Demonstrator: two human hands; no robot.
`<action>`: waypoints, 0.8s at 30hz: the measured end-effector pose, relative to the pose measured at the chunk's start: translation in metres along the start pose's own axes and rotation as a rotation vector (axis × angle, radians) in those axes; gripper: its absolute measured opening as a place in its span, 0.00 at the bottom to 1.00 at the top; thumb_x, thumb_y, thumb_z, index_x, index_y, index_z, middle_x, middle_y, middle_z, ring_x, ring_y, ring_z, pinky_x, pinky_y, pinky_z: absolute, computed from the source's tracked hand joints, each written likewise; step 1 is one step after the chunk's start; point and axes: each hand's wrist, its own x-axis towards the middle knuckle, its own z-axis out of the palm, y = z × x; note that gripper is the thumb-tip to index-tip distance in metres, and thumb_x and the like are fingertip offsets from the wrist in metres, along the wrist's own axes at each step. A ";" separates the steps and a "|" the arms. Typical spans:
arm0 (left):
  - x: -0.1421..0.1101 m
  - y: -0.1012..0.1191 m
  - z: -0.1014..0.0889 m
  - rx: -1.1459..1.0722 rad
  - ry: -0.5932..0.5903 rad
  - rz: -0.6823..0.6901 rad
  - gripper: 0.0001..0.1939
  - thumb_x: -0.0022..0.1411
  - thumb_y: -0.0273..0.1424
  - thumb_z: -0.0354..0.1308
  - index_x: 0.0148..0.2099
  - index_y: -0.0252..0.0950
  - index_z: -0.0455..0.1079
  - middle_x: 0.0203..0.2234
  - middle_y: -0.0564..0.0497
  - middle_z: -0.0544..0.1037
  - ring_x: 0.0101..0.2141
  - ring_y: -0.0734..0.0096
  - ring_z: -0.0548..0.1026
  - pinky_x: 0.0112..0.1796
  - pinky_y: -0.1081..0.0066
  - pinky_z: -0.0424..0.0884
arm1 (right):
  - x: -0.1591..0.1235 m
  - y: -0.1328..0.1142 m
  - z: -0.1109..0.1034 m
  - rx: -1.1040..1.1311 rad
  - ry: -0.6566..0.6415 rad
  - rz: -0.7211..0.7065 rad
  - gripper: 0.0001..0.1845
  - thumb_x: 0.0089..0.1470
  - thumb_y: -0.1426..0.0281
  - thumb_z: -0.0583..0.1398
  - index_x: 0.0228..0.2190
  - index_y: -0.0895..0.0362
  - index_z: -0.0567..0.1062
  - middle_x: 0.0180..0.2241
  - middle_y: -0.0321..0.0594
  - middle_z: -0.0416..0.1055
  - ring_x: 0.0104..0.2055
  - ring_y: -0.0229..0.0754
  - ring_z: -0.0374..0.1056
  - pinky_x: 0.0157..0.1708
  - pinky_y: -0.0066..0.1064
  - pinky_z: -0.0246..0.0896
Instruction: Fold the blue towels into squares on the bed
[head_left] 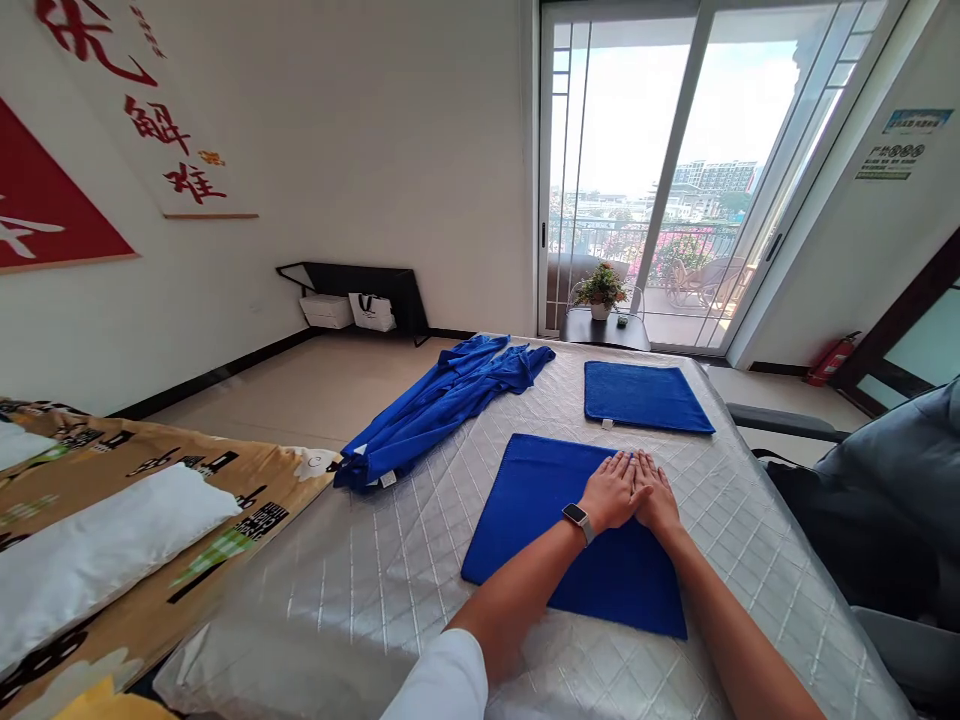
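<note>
A blue towel lies flat, spread as a rough square on the silver quilted mattress. My left hand, with a watch on its wrist, presses palm-down on the towel's right half. Right beside it, my right hand also rests flat on the towel, the two touching along their inner sides. Beyond them lies a smaller, neatly folded blue towel with a white tag at its near edge. To the left, several long blue towels are bunched lengthwise along the mattress edge, white tags showing at their near end.
The mattress carries all the towels. At left is a brown patterned bedspread with a white pillow. A dark chair stands close on the right. Past the far edge are a small table with a potted plant and glass doors.
</note>
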 end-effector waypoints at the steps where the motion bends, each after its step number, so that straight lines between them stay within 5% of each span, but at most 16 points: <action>1: 0.006 0.000 0.004 -0.019 -0.007 -0.022 0.38 0.75 0.49 0.31 0.73 0.27 0.51 0.70 0.37 0.57 0.70 0.58 0.53 0.67 0.56 0.52 | 0.000 0.000 0.000 -0.009 0.002 -0.007 0.34 0.66 0.70 0.41 0.71 0.63 0.49 0.74 0.45 0.39 0.75 0.43 0.33 0.71 0.39 0.30; 6: -0.002 -0.034 0.004 -0.009 -0.023 -0.162 0.40 0.74 0.52 0.29 0.73 0.27 0.51 0.70 0.38 0.56 0.71 0.59 0.51 0.68 0.57 0.48 | 0.002 -0.002 0.002 0.010 0.037 0.023 0.36 0.69 0.61 0.38 0.70 0.67 0.49 0.73 0.47 0.42 0.75 0.45 0.37 0.71 0.40 0.31; 16: -0.085 -0.141 -0.053 0.073 -0.067 -0.406 0.45 0.72 0.57 0.28 0.74 0.26 0.49 0.72 0.39 0.51 0.71 0.59 0.48 0.69 0.57 0.45 | 0.007 -0.003 0.005 0.074 0.020 0.061 0.38 0.69 0.57 0.37 0.71 0.66 0.49 0.73 0.44 0.42 0.75 0.44 0.35 0.71 0.40 0.27; 24: -0.104 -0.159 -0.052 0.065 -0.010 -0.520 0.45 0.72 0.57 0.29 0.74 0.26 0.47 0.72 0.38 0.50 0.71 0.56 0.48 0.68 0.56 0.48 | 0.006 0.000 0.010 0.069 0.029 0.057 0.38 0.69 0.57 0.37 0.71 0.65 0.49 0.74 0.45 0.42 0.75 0.44 0.34 0.71 0.41 0.27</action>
